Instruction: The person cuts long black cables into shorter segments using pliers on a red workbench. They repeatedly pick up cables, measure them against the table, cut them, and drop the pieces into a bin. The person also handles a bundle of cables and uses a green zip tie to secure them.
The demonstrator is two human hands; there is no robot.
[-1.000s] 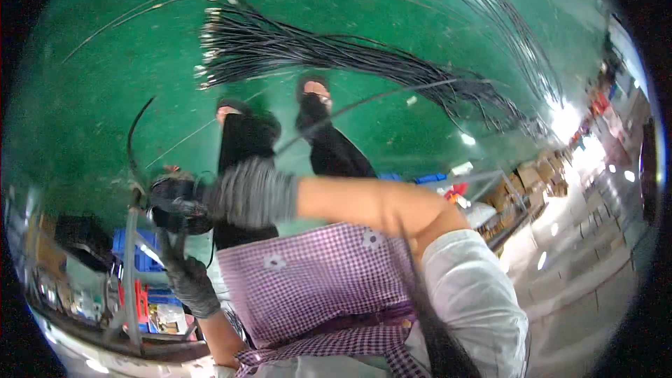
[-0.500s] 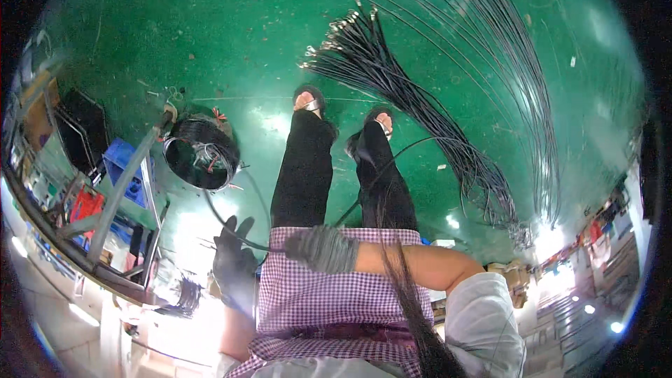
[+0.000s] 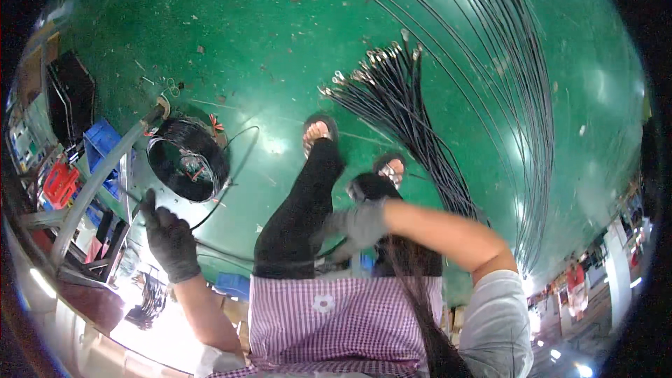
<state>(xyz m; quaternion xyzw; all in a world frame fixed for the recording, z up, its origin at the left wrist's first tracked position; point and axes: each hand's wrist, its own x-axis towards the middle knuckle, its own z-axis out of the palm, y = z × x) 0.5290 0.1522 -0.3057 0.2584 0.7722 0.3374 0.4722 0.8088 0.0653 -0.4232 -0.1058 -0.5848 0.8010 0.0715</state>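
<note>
My left hand, in a dark grey glove, is raised at the left with its fingers partly curled round a black cable. One finger points up, and a thin dark end sticks out past the fingertips. The cable runs from this hand across in front of my legs toward my right hand. That hand, in a grey glove, is smeared by motion over my thighs, so its grip on the cable is unclear. A round coil of black cable with red ties lies on the floor beyond my left hand.
A bundle of black cables with metal end lugs lies ahead on the green floor. Longer black cables curve along the right. At the left stand a metal frame, a blue crate and a red bin.
My left hand has moved left and my right hand slightly right and forward, so they are farther apart. My body has shifted, and the floor things appear displaced.
</note>
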